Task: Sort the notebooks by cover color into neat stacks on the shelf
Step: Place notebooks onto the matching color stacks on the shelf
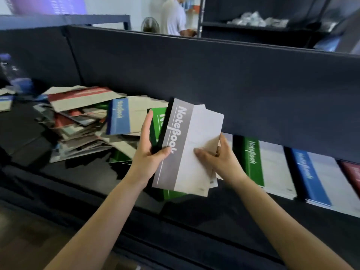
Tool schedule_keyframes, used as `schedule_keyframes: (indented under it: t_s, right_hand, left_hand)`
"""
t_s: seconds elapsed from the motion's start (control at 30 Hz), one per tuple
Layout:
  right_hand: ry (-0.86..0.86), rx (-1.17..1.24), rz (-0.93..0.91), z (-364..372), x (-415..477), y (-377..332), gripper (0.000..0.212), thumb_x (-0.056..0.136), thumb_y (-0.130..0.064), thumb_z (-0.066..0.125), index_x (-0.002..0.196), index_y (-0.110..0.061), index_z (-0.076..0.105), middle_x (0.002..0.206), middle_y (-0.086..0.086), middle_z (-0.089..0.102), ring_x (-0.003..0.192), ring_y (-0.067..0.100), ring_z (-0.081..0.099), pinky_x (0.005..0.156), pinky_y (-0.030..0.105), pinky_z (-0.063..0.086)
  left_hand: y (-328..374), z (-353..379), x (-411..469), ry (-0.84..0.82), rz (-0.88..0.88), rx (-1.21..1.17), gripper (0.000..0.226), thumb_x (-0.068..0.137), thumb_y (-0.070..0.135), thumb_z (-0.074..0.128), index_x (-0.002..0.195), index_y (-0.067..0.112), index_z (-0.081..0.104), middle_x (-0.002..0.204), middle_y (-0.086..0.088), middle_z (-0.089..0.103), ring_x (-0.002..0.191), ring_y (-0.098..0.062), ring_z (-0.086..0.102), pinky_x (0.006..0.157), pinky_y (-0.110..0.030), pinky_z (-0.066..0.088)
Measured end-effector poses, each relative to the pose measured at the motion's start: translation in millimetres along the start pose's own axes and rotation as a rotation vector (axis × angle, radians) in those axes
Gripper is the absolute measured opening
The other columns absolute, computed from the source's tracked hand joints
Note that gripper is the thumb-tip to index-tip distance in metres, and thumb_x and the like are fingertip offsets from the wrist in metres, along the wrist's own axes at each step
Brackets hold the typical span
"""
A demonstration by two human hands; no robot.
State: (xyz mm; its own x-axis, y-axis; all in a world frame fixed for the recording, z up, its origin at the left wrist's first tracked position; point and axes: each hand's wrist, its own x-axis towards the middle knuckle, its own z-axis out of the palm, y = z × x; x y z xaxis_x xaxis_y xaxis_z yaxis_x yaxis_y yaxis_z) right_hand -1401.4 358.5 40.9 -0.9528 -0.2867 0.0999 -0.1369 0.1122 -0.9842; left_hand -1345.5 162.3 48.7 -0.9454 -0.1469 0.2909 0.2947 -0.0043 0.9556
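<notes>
I hold a small bundle of notebooks in front of the shelf, topped by a grey-banded notebook point(181, 141). My left hand point(151, 152) grips its spine edge, thumb on the cover. My right hand point(216, 155) holds the bundle's right edge, thumb on the white cover. A green notebook point(155, 121) shows behind the bundle. On the shelf point(48, 137) to the right lie neat stacks: green point(253, 162), blue point(309, 176) and red point(353, 176). A jumbled pile of mixed notebooks point(81, 121) lies at the left.
A dark fabric panel point(214, 78) overhangs the shelf and hides the stacks' far ends. Behind it stand another dark shelf unit point(253, 30) with bagged items and a person in a white shirt point(173, 16). A bottle point(11, 71) stands at far left.
</notes>
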Motion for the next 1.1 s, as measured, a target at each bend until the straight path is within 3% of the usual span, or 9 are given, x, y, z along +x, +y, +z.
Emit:
schedule_keyframes:
  t_s: [0.13,0.27,0.4,0.47,0.53,0.7,0.8,0.93,1.1]
  right_hand:
    - [0.173,-0.081,0.004,-52,-26,11,0.056,0.08,-0.025,0.076,0.123,-0.029,0.04,0.114,-0.01,0.062,0.101,0.008,0.064,0.087,0.036,0.055]
    - [0.287,-0.122,0.052,-104,-52,21,0.051,0.082,-0.024,0.073,0.118,-0.029,0.037,0.11,-0.01,0.061,0.099,0.009,0.062,0.076,0.027,0.054]
    - [0.347,-0.156,0.109,-146,-79,28,0.05,0.085,-0.027,0.07,0.122,-0.026,0.036,0.107,-0.016,0.057,0.096,0.007,0.06,0.065,0.02,0.051]
    - [0.309,-0.157,0.118,-167,-92,33,0.048,0.087,-0.021,0.067,0.121,-0.03,0.034,0.113,-0.009,0.057,0.102,0.012,0.061,0.07,0.026,0.055]
    - [0.259,-0.137,0.123,-186,-106,37,0.05,0.088,-0.013,0.065,0.115,-0.038,0.031,0.116,-0.006,0.058,0.105,0.012,0.061,0.079,0.033,0.057]
    - [0.37,-0.098,0.155,-223,-126,51,0.045,0.087,-0.006,0.065,0.108,-0.034,0.037,0.111,-0.006,0.062,0.103,0.011,0.062,0.075,0.028,0.057]
    - [0.464,-0.071,0.164,-242,-128,53,0.046,0.09,-0.004,0.062,0.114,-0.032,0.034,0.102,-0.013,0.059,0.091,0.005,0.062,0.062,0.02,0.054]
    - [0.54,-0.135,0.153,-267,-117,54,0.052,0.091,-0.002,0.058,0.128,-0.027,0.032,0.096,-0.022,0.052,0.082,0.001,0.056,0.055,0.017,0.048]
    - [0.478,-0.161,0.13,-275,-90,55,0.049,0.093,-0.001,0.053,0.127,-0.03,0.035,0.1,-0.014,0.055,0.09,0.006,0.056,0.062,0.018,0.046]
  left_hand:
    - [-16,55,6,-0.047,-0.012,0.081,0.091,0.081,0.007,0.067,0.138,0.061,0.022,0.154,0.026,0.02,0.144,-0.002,0.02,0.118,-0.044,0.025]
    - [-25,112,2,-0.115,-0.063,0.038,0.089,0.082,0.009,0.07,0.138,0.06,0.023,0.155,0.018,0.025,0.142,-0.01,0.03,0.112,-0.038,0.035]
    - [-33,160,-2,-0.188,-0.074,0.063,0.089,0.077,0.017,0.071,0.137,0.062,0.024,0.152,0.017,0.03,0.139,-0.01,0.033,0.114,-0.046,0.032]
    - [-37,181,-2,-0.206,-0.091,0.038,0.088,0.082,0.006,0.071,0.139,0.054,0.025,0.142,0.025,0.037,0.13,0.008,0.038,0.108,-0.029,0.038]
    - [-39,201,-3,-0.207,-0.109,0.024,0.085,0.084,-0.003,0.067,0.141,0.044,0.024,0.124,0.037,0.039,0.108,0.027,0.043,0.086,-0.006,0.042]
    - [-43,243,-10,-0.233,-0.147,0.029,0.089,0.082,0.006,0.071,0.145,0.042,0.02,0.129,0.028,0.042,0.112,0.012,0.047,0.081,-0.007,0.042]
    - [-48,257,-13,-0.203,-0.177,-0.02,0.093,0.083,0.002,0.069,0.149,0.04,0.016,0.14,0.016,0.043,0.117,0.007,0.048,0.088,-0.016,0.044]
    - [-49,247,-17,-0.101,-0.219,-0.009,0.096,0.084,-0.006,0.064,0.151,0.04,0.014,0.129,0.015,0.052,0.107,0.002,0.058,0.082,-0.022,0.051]
    - [-47,207,-31,0.083,-0.242,0.047,0.097,0.084,-0.011,0.062,0.15,0.043,0.015,0.116,0.022,0.058,0.097,0.004,0.063,0.075,-0.021,0.05]
